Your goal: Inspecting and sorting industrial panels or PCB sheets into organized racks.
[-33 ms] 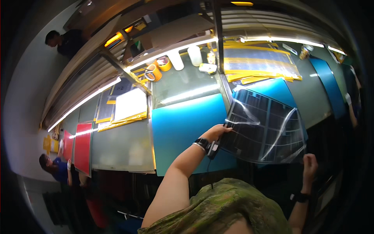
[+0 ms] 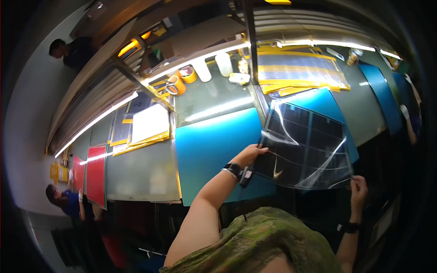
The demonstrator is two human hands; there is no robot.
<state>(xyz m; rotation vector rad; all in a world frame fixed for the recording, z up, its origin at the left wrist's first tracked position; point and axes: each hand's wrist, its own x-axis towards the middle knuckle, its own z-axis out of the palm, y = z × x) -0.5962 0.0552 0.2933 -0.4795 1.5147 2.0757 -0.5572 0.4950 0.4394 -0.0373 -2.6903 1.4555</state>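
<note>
A glossy dark film sheet (image 2: 314, 141) with pale grid lines stretches between my two hands, bent and catching bright reflections. Its left edge is pinched in the closed fingers of my left hand (image 2: 248, 154), above the right part of a plain blue sheet (image 2: 214, 154) on the bench. At the film's near right corner, my right hand (image 2: 358, 187) grips it between thumb and fingers. A second blue sheet (image 2: 328, 101) shows from behind the film, partly hidden by it.
Yellow-edged film frames (image 2: 302, 73) lie at the back right, and orange tape rolls (image 2: 177, 84) beside white cylinders (image 2: 201, 70) at the back. A metal post (image 2: 251, 41) rises from the bench. Co-workers stand at the far left (image 2: 68, 202) and right edge (image 2: 409, 109).
The film has shifted slightly and its reflections have changed shape. My right hand has moved a little up and left; both hands keep their hold.
</note>
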